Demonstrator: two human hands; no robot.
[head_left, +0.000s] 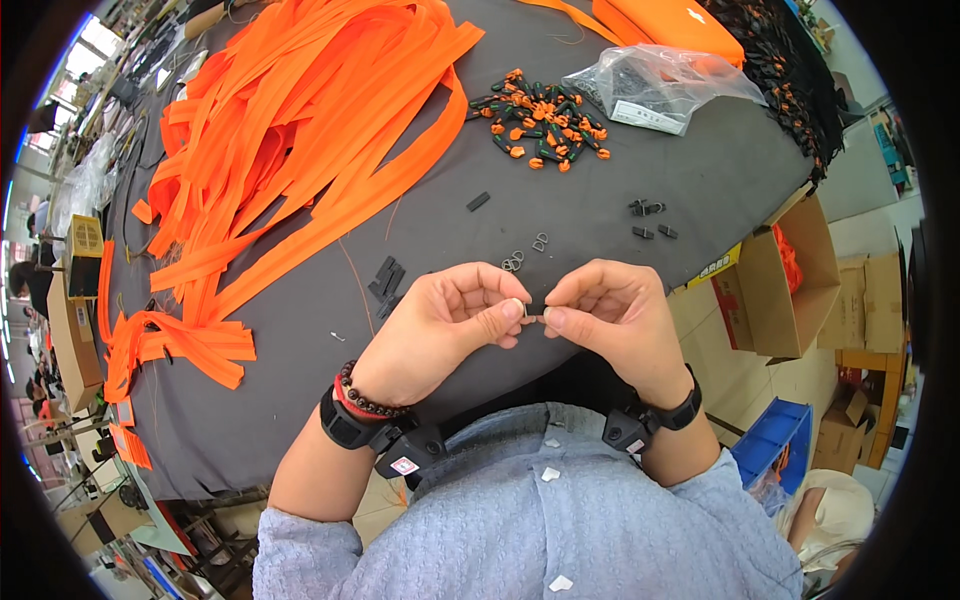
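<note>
Just past the near edge of the table, my left hand [445, 318] and my right hand [618, 318] meet with thumbs and fingertips pinched. Between them is a small dark piece [535, 312], mostly hidden by the fingers; its kind is too small to tell. Several short black strips [387, 277] lie beside my left hand, and one more black strip [478, 201] sits farther off. Beyond my fingertips are several small metal D-rings [513, 262]. To the far right of them rest several small black strip pieces [648, 208], some with metal rings.
Long orange zipper tapes [300, 130] heap across the table's left side. Black-and-orange zipper pulls [545, 118] lie at the far middle, by a clear plastic bag [665, 85] and an orange case [670, 25]. An open cardboard box [790, 285] and a blue crate [777, 440] stand right.
</note>
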